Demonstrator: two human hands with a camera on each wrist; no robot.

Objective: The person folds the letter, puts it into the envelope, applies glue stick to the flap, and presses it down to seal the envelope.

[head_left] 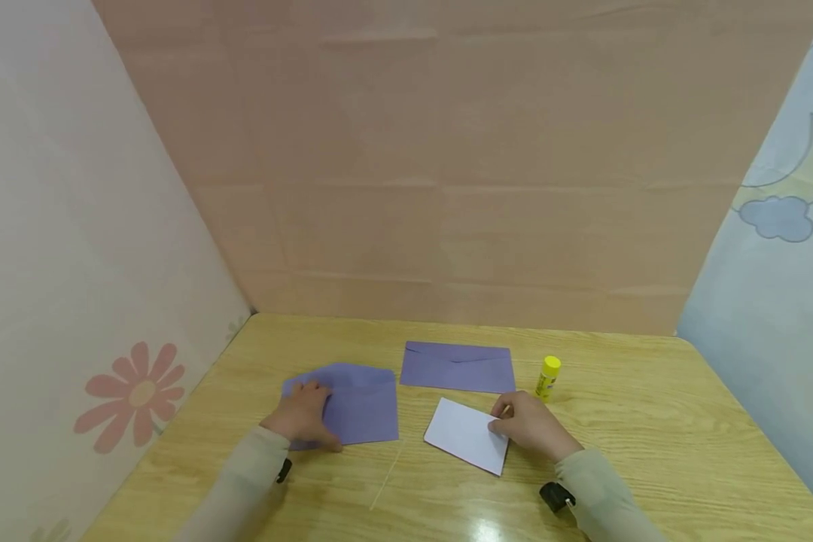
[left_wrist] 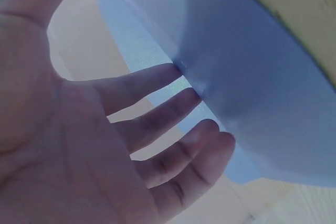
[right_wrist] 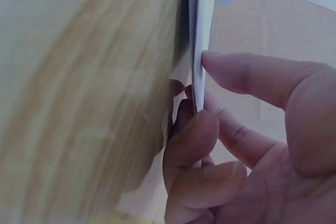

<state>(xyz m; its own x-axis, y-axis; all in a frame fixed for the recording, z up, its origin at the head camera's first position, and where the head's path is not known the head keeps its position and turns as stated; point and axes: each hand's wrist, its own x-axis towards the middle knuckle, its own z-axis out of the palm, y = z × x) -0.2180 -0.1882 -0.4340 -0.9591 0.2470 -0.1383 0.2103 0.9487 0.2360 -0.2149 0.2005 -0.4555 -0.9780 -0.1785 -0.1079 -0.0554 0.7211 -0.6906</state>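
On the left of the table, a purple envelope lies with its flap raised along the far side. My left hand rests over its left part, fingers spread. In the left wrist view the extended fingertips touch the envelope near its fold. My right hand pinches the right edge of a white card, thumb on top and fingers beneath. Seen edge-on in the right wrist view, the card shows thin layers, apparently folded or stacked; its inside is hidden.
A second purple envelope, flap folded down, lies behind the card. To its right stands a yellow glue stick. The wooden table meets a brown paper backdrop, with patterned walls on both sides.
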